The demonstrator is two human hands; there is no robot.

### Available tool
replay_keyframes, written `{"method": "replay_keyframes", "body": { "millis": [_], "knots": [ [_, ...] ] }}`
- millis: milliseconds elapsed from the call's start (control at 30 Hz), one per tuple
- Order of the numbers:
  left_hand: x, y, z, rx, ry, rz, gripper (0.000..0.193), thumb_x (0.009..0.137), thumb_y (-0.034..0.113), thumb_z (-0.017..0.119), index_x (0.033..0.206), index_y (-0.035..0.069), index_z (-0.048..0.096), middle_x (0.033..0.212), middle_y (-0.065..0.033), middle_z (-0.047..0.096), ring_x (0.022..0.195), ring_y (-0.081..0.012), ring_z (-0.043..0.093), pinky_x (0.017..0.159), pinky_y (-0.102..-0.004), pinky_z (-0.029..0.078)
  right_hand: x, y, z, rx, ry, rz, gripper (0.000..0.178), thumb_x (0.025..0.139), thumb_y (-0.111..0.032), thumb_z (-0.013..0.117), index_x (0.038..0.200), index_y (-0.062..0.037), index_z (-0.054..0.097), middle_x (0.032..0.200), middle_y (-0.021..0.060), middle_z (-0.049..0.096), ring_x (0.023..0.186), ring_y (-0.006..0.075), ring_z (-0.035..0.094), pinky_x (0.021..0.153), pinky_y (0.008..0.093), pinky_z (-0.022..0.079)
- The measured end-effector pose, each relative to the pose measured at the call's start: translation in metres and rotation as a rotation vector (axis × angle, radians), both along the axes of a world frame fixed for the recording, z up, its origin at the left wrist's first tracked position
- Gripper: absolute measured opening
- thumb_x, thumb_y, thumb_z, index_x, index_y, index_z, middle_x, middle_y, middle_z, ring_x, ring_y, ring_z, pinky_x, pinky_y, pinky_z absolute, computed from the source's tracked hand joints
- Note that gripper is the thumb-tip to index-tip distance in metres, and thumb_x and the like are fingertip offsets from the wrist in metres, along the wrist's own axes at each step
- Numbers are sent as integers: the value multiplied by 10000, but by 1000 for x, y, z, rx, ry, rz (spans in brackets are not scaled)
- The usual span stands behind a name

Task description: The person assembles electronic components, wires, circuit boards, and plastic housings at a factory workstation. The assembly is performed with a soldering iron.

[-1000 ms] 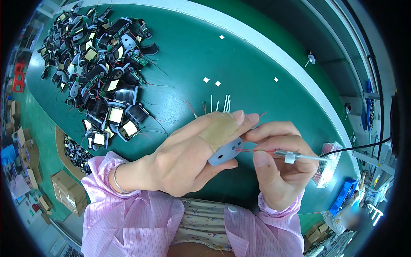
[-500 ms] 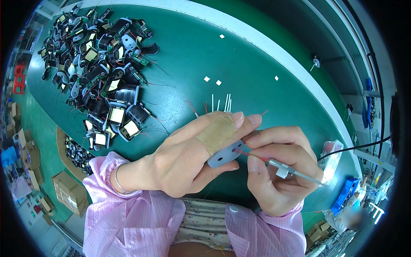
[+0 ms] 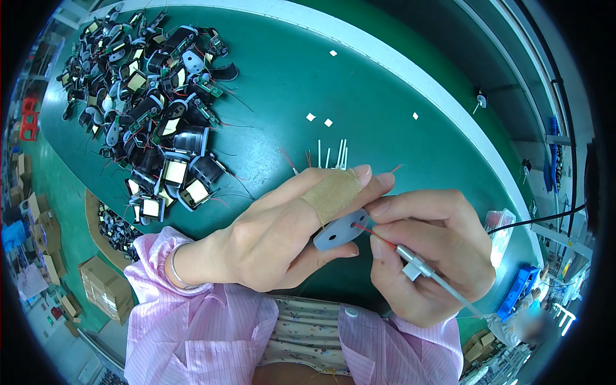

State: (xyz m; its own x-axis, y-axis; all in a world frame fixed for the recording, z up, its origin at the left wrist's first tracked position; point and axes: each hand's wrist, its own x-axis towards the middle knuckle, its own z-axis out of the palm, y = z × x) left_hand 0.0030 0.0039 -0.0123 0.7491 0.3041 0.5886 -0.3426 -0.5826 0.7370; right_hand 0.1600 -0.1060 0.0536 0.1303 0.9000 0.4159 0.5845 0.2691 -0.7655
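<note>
Between the thumb and fingers of my left hand [image 3: 263,237] is a grey, rounded plastic part [image 3: 332,237] with several small holes. A tan strip of tape [image 3: 333,196] is wrapped round one finger of that hand. Thin red wire [image 3: 373,235] runs from a hole in the part to a slim metal rod [image 3: 420,266] with a small white block on its side. My right hand [image 3: 436,250] is closed, thumb and fingers pinching the wire close to the rod, which slants down to the right across the palm. The back of the grey part is hidden by my left hand.
A large heap of black-and-grey assemblies with wires [image 3: 154,122] covers the left of the green table [image 3: 269,77]. Several white rods [image 3: 328,157] lie beyond my left hand, and small white squares [image 3: 328,122] farther off. A clear box [image 3: 500,234] stands at right.
My right hand has moved slightly right. The rod now tilts more steeply, its far end lower, and the red wire looks straighter. My left hand still holds the grey part, shifted a little right.
</note>
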Motion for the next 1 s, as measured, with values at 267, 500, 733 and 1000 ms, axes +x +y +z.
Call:
{"method": "replay_keyframes", "body": {
  "millis": [267, 500, 733, 1000],
  "knots": [
    [-2, -1, 4, -18, 48, -6, 781, 858, 169, 693, 1423, -35, 192, 1173, -333, 585, 1064, -392, 630, 887, -432, 494, 2, -2, 6, -40, 14, 31, 171, 685, 71, 689, 851, 44, 659, 949, 187, 630, 736, 201, 635, 622, 257, 509],
    [-2, 1, 5, 6, 45, -18, 780, 866, 186, 683, 1434, -13, 188, 1182, -330, 583, 1065, -388, 630, 892, -431, 489, -3, -2, 4, -49, 38, -52, 163, 664, 72, 699, 819, 38, 665, 903, 173, 646, 720, 193, 628, 621, 261, 507],
    [-3, -1, 3, -22, 75, -40, 804, 871, 209, 680, 1443, -12, 160, 1186, -333, 580, 1077, -392, 625, 892, -428, 483, -8, -1, 3, -58, 45, -67, 170, 647, 80, 704, 806, 35, 665, 888, 176, 650, 704, 202, 633, 595, 261, 504],
    [0, 5, 8, 39, 120, 99, 535, 826, 233, 720, 1210, -88, 531, 1101, -237, 590, 930, -328, 588, 812, -394, 477, -7, 4, 4, -150, 0, -104, 180, 675, 14, 741, 839, 42, 672, 890, 182, 642, 694, 202, 616, 587, 264, 477]
  ]
}}
